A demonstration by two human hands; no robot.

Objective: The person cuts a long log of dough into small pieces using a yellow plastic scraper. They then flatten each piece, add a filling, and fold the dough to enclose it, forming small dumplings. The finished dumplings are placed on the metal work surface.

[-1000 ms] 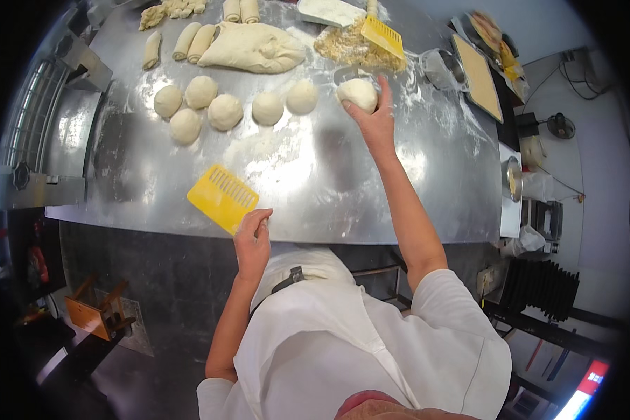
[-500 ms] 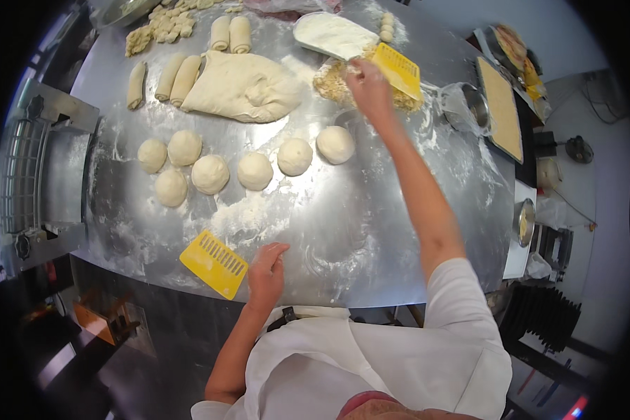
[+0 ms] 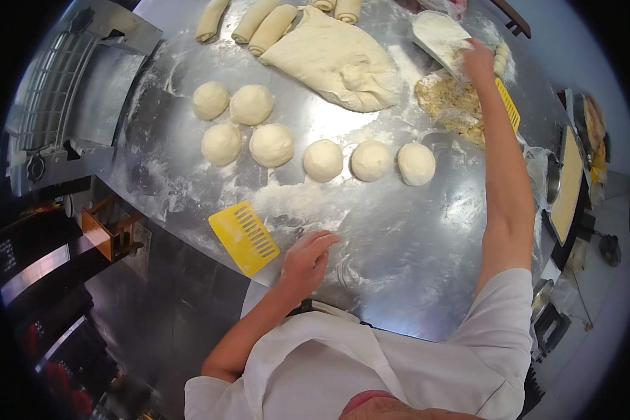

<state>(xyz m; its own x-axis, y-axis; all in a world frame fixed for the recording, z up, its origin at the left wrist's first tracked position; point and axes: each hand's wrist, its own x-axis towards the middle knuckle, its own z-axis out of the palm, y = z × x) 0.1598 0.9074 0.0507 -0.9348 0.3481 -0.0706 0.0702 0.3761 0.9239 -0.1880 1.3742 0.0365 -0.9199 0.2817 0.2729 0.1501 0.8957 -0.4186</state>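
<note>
My right hand (image 3: 479, 61) reaches to the far right, its curled fingers over the right side of a shallow tray of white flour (image 3: 437, 33). What the fingertips pinch, if anything, is hidden. Just below the tray lies a flat, crumbly yellow-brown mass (image 3: 446, 101) dusted with flour. A yellow slotted scraper (image 3: 508, 105) shows partly behind my right forearm. Near the front edge my left hand (image 3: 308, 264) rests low over the table, fingers stretched and holding nothing. Beside it, to the left, lies another yellow slotted scraper (image 3: 243, 238).
Several round dough balls (image 3: 323, 160) stand across the middle of the floured metal table (image 3: 399, 224). Behind them spreads a large dough slab (image 3: 329, 59) with dough rolls (image 3: 273, 29) alongside. A metal machine (image 3: 63, 98) adjoins the left edge. At right is a tray (image 3: 565, 185).
My right hand has moved from beside the crumbly mass to the flour tray's right side. The view has shifted, so the table's things appear displaced. My left hand stays near the front edge.
</note>
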